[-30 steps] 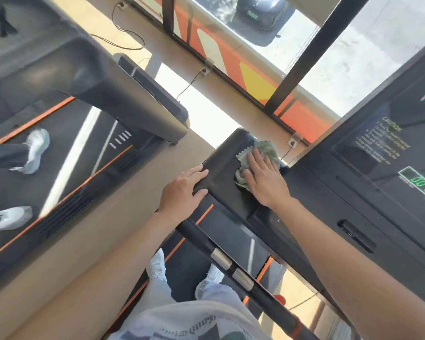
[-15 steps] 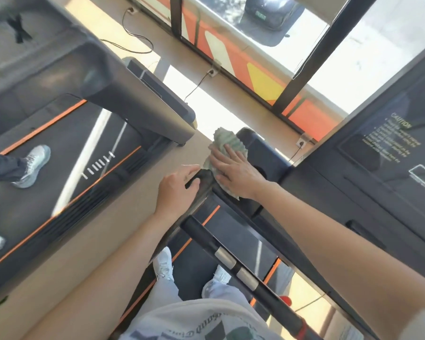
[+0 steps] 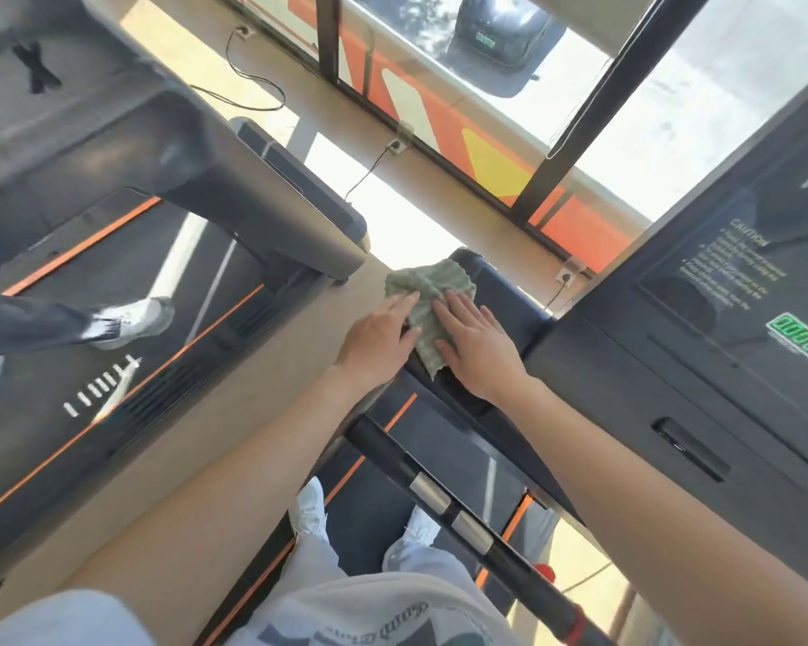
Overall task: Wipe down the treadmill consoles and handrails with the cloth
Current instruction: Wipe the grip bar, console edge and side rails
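A crumpled green cloth (image 3: 428, 296) lies over the left edge of the black console wing (image 3: 502, 291) of the treadmill I stand on. My right hand (image 3: 479, 345) presses flat on the cloth with straight fingers. My left hand (image 3: 379, 340) lies flat beside it at the wing's left edge, fingertips touching the cloth. The console screen (image 3: 738, 291) with a caution label and green digits is to the right. A black handrail (image 3: 449, 501) with two silver sensor plates runs diagonally below my arms.
A second treadmill (image 3: 169, 188) stands to the left, and a person's legs in white shoes (image 3: 127, 319) are on its belt. A strip of tan floor (image 3: 234, 407) separates the machines. Windows, floor sockets and power cords (image 3: 253, 86) lie ahead.
My right hand slid the cloth from the middle of the wing to its left edge. My left hand opened from gripping the edge and now lies flat touching the cloth.
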Motion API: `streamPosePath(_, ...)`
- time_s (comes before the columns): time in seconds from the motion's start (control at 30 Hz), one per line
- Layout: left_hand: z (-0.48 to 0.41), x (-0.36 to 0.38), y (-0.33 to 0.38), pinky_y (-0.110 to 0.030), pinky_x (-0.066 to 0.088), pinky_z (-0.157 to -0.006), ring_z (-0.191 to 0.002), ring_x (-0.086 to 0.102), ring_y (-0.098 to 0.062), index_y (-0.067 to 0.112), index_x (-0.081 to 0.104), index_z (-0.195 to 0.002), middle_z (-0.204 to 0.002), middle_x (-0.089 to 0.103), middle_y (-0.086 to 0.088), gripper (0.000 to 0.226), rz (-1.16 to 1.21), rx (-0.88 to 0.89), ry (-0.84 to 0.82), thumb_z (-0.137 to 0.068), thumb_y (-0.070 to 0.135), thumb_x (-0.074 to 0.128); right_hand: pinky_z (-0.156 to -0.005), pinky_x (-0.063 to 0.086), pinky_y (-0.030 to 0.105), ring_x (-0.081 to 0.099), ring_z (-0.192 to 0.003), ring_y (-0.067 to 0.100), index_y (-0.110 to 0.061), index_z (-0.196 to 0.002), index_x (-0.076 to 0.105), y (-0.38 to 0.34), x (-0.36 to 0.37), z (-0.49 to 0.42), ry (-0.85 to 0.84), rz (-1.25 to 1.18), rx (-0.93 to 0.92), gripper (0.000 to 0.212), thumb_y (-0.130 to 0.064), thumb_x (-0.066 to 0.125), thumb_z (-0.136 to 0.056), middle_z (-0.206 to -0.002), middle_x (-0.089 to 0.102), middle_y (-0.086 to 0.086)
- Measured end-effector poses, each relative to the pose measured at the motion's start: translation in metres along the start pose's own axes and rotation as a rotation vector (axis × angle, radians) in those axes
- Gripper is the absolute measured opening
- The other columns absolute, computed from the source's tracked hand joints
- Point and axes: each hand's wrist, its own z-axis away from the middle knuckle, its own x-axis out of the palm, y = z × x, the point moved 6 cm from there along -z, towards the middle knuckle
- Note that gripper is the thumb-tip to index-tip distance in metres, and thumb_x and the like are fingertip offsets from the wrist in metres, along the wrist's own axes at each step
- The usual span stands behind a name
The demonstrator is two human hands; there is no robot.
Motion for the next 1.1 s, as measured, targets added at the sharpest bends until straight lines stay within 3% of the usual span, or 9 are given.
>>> streamPosePath(0.1,-0.021,-0.007,-0.006,-0.038,0.044,-0.106,-0.133,0.053,-0.025,0.021,0.032,-0.158,-0.148,0.055,-0.006,0.068,0.031,-0.037,-0.086,-0.098,0.038,0.061,-0.125,0.011,0.047,0.009,-0.155,0.027,-0.023,-0.160,0.013,0.006,-0.008,-0.012,-0.052,0.064,0.098,0.069,-0.051,0.039,-0.102,-0.167,0.011,0.010)
streamPosePath(0.23,-0.009,-0.017,-0.024,-0.040,0.051,-0.098,-0.112,0.066,-0.025,0.029,0.055,-0.143,-0.124,0.072,-0.001,0.052,0.100,-0.047,-0.097,-0.094,0.041,0.066,-0.125,0.008,0.049,0.007,-0.155,0.027,-0.026,-0.160,0.012,0.000,-0.015,-0.013,-0.135,0.075,0.134,0.077,-0.055,0.046,-0.098,-0.168,0.008,0.011)
streamPosePath(0.47,0.049,-0.028,-0.064,-0.037,0.053,-0.099,-0.102,0.067,-0.013,0.031,0.073,-0.122,-0.118,0.073,0.009,0.036,0.156,-0.133,-0.103,-0.088,0.022,0.066,-0.117,0.028,0.045,0.035,-0.142,0.028,-0.031,-0.141,0.054,-0.030,-0.028,0.003,-0.119,-0.057,0.067,0.055,-0.036,0.058,-0.087,-0.153,0.043,-0.001)
streamPosePath(0.6,0.057,-0.048,-0.066,-0.039,0.054,-0.089,-0.090,0.067,-0.014,0.027,0.078,-0.095,-0.102,0.072,0.009,0.012,0.095,-0.165,0.062,-0.090,0.030,0.068,-0.106,0.043,0.046,0.044,-0.132,0.029,-0.027,-0.126,0.067,-0.044,-0.028,-0.001,0.004,-0.191,-0.003,0.035,-0.025,0.061,-0.091,-0.145,0.052,-0.001)
streamPosePath(0.7,0.045,-0.053,-0.049,-0.038,0.054,-0.093,-0.100,0.067,-0.017,0.026,0.074,-0.116,-0.117,0.072,0.004,0.027,0.165,-0.121,0.104,-0.092,0.036,0.070,-0.109,0.042,0.045,0.046,-0.131,0.031,-0.023,-0.129,0.067,-0.053,-0.017,-0.006,0.021,-0.201,-0.059,0.041,-0.017,0.070,-0.089,-0.141,0.056,0.004)
streamPosePath(0.83,0.030,-0.020,-0.032,-0.034,0.045,-0.102,-0.125,0.059,-0.026,0.026,0.046,-0.152,-0.139,0.064,-0.004,0.065,0.137,-0.065,-0.135,-0.093,0.041,0.069,-0.114,0.039,0.050,0.040,-0.139,0.033,-0.022,-0.137,0.061,-0.051,-0.004,-0.009,0.003,-0.131,-0.101,0.055,-0.025,0.078,-0.085,-0.146,0.052,0.007)
streamPosePath(0.97,0.038,-0.010,-0.043,-0.036,0.046,-0.102,-0.127,0.058,-0.029,0.024,0.035,-0.157,-0.140,0.063,-0.007,0.077,0.088,-0.107,-0.149,-0.092,0.049,0.068,-0.113,0.035,0.048,0.031,-0.147,0.032,-0.025,-0.145,0.053,-0.055,-0.004,-0.001,-0.044,-0.096,-0.113,0.065,-0.030,0.078,-0.085,-0.155,0.043,0.006)
streamPosePath(1.1,0.059,-0.011,-0.054,-0.036,0.048,-0.097,-0.121,0.062,-0.029,0.029,0.037,-0.157,-0.132,0.068,-0.006,0.082,0.025,-0.125,-0.099,-0.087,0.055,0.071,-0.109,0.041,0.054,0.036,-0.143,0.035,-0.027,-0.145,0.053,-0.067,0.008,0.009,-0.037,-0.052,-0.173,0.075,-0.031,0.084,-0.077,-0.153,0.046,0.006)
